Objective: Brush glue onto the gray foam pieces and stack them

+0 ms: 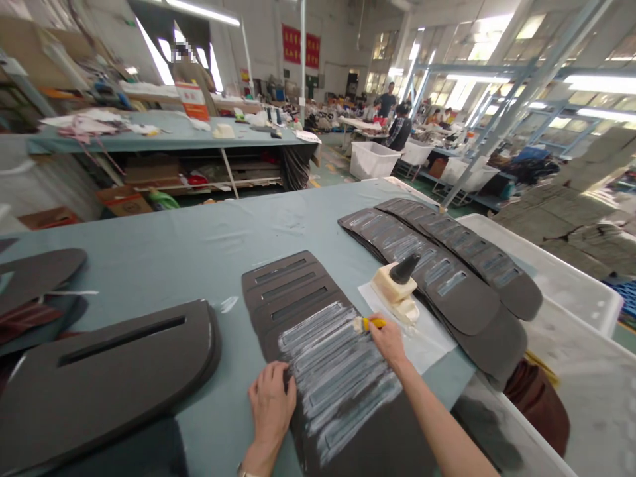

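Observation:
A dark grey slotted panel (368, 424) lies on the table in front of me, apparently on others like it. Streaks of whitish glue (328, 358) cover its middle slots; the far slots look bare. My right hand (388, 341) grips a small brush (373, 323) by its yellow handle, its pale bristles at the right edge of the glued area. My left hand (272, 397) is bent around the panel's left edge, fingers together. Right of the panel, a cream glue container (392, 285) with a black cone-shaped top (405, 268) sits on a white sheet (432, 344).
Stacks of glue-streaked panels (467, 305) lie along the right side of the blue-green table (209, 232). Larger dark pieces (124, 371) with a slot are at left. White bins (596, 397) stand against the right edge. Another table (163, 139) and several people are farther back.

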Demonstrator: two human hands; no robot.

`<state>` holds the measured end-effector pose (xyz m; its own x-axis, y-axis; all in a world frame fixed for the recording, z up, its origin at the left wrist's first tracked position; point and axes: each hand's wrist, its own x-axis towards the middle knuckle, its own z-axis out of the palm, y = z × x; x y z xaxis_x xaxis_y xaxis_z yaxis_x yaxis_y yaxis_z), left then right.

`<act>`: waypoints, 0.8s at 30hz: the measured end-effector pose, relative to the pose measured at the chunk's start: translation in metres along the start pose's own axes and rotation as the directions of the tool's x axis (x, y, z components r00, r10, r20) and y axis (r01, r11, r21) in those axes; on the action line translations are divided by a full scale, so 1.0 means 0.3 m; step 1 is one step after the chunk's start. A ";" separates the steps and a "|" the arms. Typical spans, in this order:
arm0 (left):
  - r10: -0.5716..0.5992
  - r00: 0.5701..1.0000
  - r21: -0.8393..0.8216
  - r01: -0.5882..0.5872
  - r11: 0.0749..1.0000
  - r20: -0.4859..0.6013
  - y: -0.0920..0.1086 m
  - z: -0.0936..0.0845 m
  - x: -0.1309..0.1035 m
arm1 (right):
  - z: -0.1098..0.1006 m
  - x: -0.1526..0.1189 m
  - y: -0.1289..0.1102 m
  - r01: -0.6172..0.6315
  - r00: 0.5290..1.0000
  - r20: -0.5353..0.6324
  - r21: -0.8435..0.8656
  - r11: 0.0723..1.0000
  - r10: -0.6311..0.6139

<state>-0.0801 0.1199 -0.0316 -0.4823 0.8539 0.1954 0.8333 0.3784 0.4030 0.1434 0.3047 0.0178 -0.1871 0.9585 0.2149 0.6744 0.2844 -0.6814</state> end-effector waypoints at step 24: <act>-0.276 0.938 -0.175 0.314 0.933 0.209 -0.186 0.009 0.166 | -0.320 0.075 0.165 -0.381 0.836 -0.365 0.150 0.912 0.409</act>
<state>-0.1498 0.1422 -0.0468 -0.6259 0.7714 -0.1152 0.5791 0.5585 0.5940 0.2412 0.3387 0.0561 0.3800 0.9117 0.1564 0.5797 -0.1029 -0.8083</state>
